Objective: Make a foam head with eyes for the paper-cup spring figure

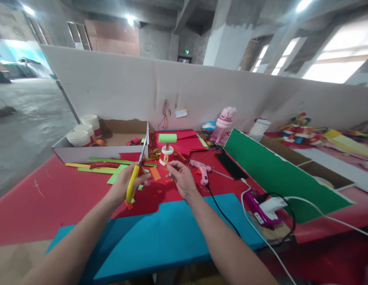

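Note:
My left hand [123, 184] is closed around scissors with yellow handles [132, 185], their metal blades pointing up and away. Thumb and forefinger of my right hand [182, 179] are pinched together on what looks like a small orange paper piece [167, 166], mostly hidden. Just beyond them stands a paper cup figure [166, 156] in red and white, with a light green paper roll [167, 138] on a spring above it and folded strips at its sides. An orange paper rectangle [155, 173] lies between my hands.
A pink glue gun [202, 171] lies to the right, near a black phone [230, 165] and a purple power strip [262, 209] with cables. Green and yellow strips [99, 171] lie left. An open box [92, 152] holds paper cups; a green-sided box [273, 174] stands right.

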Available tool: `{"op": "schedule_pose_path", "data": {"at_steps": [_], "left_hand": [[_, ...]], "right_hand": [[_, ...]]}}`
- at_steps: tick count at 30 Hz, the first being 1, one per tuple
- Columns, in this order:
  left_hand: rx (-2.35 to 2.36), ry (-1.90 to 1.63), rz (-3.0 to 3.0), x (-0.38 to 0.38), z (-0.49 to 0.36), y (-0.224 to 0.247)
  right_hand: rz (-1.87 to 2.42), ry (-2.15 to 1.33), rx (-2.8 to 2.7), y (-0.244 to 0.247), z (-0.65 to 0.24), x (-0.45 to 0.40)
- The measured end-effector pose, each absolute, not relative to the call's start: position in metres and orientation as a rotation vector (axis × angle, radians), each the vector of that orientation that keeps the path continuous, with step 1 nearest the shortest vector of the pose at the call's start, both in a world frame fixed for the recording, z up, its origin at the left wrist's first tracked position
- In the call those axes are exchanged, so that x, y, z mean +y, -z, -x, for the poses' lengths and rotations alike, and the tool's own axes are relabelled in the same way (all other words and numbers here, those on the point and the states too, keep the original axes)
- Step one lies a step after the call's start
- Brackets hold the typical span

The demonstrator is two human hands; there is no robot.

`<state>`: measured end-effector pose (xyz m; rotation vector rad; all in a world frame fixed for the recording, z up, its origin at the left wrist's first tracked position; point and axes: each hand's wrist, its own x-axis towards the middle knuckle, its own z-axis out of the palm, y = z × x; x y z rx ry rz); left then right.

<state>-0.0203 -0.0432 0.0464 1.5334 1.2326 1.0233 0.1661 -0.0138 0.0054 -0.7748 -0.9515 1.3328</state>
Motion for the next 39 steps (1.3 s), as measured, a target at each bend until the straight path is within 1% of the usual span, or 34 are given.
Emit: {"op": "schedule_pose_path", "data": {"at_steps": [11,16,22,25,32,36,39], "left_hand": [[1.075,-1.105,-1.322,-0.041,0.008,-0.027],[1.076,-1.145,-1.239,-0.041,0.007,-0.029],[1.141,-1.11,-1.342,-0.041,0.012,-0.034],[1.128,-1.096,-1.327,-0.041,0.012,-0.035],[1.051,-1.14,-1.236,-0.039,0.012,-0.03],[1.012,-1.139,-1.239,-0.04,0.01,-0.028],[1.094,-1.133,-1.285,-0.042,0.01,-0.031]], "right_hand": [[0.699,-1.649,-0.988,0.0,-0.145,-0.031],[0.723,-1.72,-0.989,0.0,-0.147,-0.03],[0.74,-1.832,-1.107,0.002,-0.151,-0.028],[0.751,-1.807,-1.122,0.002,-0.151,-0.029],[0.711,-1.716,-0.877,0.002,-0.149,-0.026],[0.71,-1.732,-0.897,0.004,-0.146,-0.028],[0.736,-1.706,-0.948,0.003,-0.145,-0.028]]}}
